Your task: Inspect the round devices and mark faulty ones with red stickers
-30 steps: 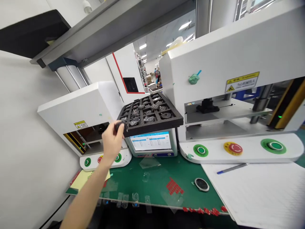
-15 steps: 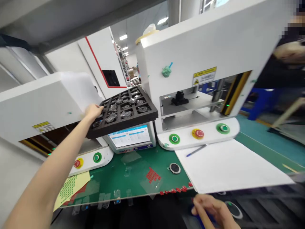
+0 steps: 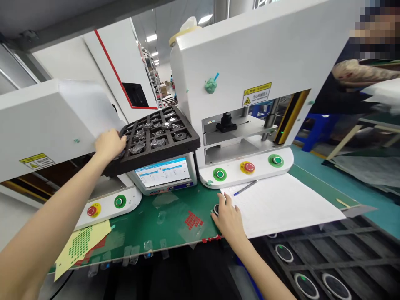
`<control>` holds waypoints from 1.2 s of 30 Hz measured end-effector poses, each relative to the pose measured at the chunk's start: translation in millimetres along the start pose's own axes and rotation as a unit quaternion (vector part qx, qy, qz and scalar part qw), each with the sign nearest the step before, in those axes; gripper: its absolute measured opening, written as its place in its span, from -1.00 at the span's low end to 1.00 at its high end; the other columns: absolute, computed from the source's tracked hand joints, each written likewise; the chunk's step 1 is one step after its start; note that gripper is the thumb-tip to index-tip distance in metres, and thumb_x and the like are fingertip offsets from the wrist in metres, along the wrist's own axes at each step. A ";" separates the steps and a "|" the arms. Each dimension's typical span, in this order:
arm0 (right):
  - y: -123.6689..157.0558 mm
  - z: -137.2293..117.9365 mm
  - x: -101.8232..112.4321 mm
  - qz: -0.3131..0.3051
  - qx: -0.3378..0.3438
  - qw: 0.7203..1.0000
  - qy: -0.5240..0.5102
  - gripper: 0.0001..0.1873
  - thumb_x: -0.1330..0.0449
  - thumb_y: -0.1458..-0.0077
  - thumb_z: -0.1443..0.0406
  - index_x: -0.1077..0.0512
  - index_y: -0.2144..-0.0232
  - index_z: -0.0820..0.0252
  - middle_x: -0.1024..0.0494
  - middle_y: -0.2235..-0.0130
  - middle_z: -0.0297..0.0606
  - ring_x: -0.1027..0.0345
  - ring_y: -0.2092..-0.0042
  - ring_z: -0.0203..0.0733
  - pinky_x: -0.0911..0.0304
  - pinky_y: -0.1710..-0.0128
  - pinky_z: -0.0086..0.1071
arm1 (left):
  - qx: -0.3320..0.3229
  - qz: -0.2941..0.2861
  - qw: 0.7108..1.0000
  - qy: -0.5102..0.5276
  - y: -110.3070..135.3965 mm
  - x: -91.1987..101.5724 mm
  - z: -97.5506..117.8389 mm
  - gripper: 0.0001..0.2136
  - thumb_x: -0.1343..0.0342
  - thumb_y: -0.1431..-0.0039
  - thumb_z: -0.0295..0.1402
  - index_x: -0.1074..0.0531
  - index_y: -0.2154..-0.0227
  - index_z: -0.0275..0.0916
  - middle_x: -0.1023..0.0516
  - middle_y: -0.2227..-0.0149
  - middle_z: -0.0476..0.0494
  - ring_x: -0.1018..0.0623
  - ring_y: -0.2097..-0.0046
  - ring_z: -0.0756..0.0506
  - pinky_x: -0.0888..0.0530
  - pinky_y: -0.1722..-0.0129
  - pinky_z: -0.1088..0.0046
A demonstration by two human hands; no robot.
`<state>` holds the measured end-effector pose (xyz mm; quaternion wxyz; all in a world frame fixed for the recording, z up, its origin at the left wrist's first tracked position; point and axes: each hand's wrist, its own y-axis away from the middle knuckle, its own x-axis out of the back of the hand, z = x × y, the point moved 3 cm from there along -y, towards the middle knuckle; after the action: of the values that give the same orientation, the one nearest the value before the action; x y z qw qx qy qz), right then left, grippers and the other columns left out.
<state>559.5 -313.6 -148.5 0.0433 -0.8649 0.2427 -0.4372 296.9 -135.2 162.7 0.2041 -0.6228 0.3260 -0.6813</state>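
Note:
My left hand (image 3: 109, 143) lies on the near left corner of a black foam tray (image 3: 184, 146) that holds several round dark parts in its cells. Its fingers curl down into a corner cell and are hidden there. The tray rests tilted on top of a small monitor (image 3: 162, 173). My right hand (image 3: 228, 216) is flat on the green mat (image 3: 150, 225), fingers spread. Its fingertips touch a round black disc with a silver rim (image 3: 215, 208), which they partly cover.
Two white press machines (image 3: 250, 54) (image 3: 46, 116) with green and red buttons flank the monitor. A paper sheet (image 3: 281, 204) and a blue pen (image 3: 245, 188) lie at right. Another black tray of ringed discs (image 3: 328, 258) sits lower right. A person's arm (image 3: 359, 73) shows at top right.
My left hand carried a small dark round part up to the tray and now rests on its corner. My right hand came up from below the table edge onto the disc.

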 end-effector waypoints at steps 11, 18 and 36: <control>7.2 -18.3 22.8 0.007 0.024 0.993 -0.113 -0.49 -0.04 -0.08 0.37 -0.23 -0.11 0.20 -0.37 -0.13 0.13 -0.47 -0.01 0.20 -0.41 0.08 0.10 | -0.070 0.044 0.944 0.320 252.5 51.3 91.3 -0.89 -0.06 -0.21 -0.52 -0.44 0.38 -0.24 -0.54 0.46 -0.07 -0.53 0.42 -0.04 -0.42 0.39 0.51; 80.8 -76.8 82.9 -0.088 0.104 0.882 -0.451 -0.32 -0.25 -0.15 0.33 -0.08 -0.23 -0.09 -0.30 -0.21 -0.03 -0.53 0.01 -0.09 -0.53 0.11 -0.26 | 0.380 -0.394 0.351 0.760 348.3 5.4 125.8 -0.48 -0.27 -0.02 0.14 -0.60 0.35 -0.33 -0.64 0.42 -0.24 -0.60 0.36 -0.07 -0.48 0.33 0.50; 105.6 -114.5 112.3 0.067 0.193 0.856 -0.476 -0.41 -0.22 -0.08 0.65 -0.32 -0.10 0.14 -0.52 0.13 -0.21 -0.51 0.18 -0.27 -0.52 0.09 -0.37 | 0.220 -0.174 0.708 0.648 333.4 48.4 95.4 -0.88 -0.28 -0.10 -0.54 -0.62 0.33 -0.19 -0.65 0.41 -0.01 -0.61 0.38 0.02 -0.52 0.34 0.67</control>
<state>486.4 -442.0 -25.9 0.3485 -0.9234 0.1605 -0.0063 341.1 -421.2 -34.5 -0.0484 -0.0113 0.1055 -0.9932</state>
